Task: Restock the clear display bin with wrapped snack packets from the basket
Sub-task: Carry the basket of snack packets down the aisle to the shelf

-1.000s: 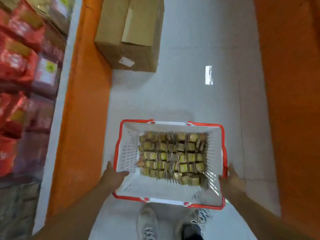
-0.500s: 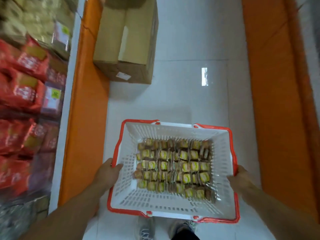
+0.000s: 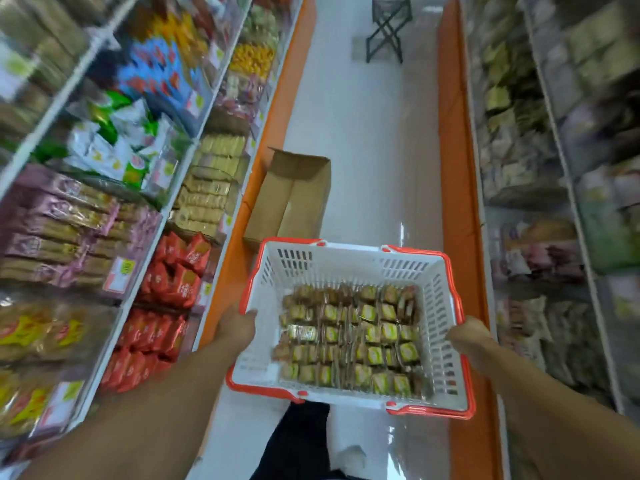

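the basket, white with an orange rim, sits in the lower centre of the frame, held off the floor between both hands. the left hand grips the rim on the left side, thumb hooked over the edge; the right hand clasps the rim on the right side, fingers hidden below it. the wrapped snack packets lie in tidy rows across the basket's bottom, filling most of it.

the step in hand looks like carrying the load to the shelf. to do it well, keep the basket level so the rows stay packed and don't slide to one wall, and keep both grips even on opposite rims. steer past the open cardboard box standing on the floor just beyond the basket, centre of the frame. which clear display bin is to be filled cannot be told; the shelves along the left are blurred, though similar tan packets show in the centre left. set the basket down near the target bin before freeing a hand to pick packets.
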`<state>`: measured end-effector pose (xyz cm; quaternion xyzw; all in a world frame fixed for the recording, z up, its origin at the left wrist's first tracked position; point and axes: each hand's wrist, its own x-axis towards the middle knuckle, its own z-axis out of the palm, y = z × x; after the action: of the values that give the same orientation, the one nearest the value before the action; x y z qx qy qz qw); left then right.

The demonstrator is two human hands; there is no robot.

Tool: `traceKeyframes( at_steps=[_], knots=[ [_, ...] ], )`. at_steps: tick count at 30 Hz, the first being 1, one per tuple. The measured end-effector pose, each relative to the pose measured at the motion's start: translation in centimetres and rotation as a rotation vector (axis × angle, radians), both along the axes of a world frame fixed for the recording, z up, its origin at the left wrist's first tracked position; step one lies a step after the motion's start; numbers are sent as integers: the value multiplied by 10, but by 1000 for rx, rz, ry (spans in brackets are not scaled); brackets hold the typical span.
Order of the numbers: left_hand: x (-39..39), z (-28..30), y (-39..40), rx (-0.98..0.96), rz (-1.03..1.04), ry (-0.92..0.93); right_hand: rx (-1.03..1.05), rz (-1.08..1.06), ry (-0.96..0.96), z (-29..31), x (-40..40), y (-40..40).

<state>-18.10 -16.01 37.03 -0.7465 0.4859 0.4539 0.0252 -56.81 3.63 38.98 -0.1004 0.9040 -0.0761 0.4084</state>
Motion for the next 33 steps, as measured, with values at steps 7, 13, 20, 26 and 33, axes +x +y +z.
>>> traceKeyframes(
  at_steps=[7,13,20,26,33],
  knots=[
    [-68,19,-130,16,-44,26,-66,-65,41,21,-67,-128],
    [-163,55,-262,-67,-85,5,-112,-91,61,34,-149,-231],
    [-281,82,-402,-151,-91,-29,-230,-56,22,51,-268,-377],
    [-372,106,-501,-196,33,-30,-242,-63,65,82,-359,-499],
    [-458,88,-635,-162,5,-28,-208,50,113,83,-461,-662]
  ],
)
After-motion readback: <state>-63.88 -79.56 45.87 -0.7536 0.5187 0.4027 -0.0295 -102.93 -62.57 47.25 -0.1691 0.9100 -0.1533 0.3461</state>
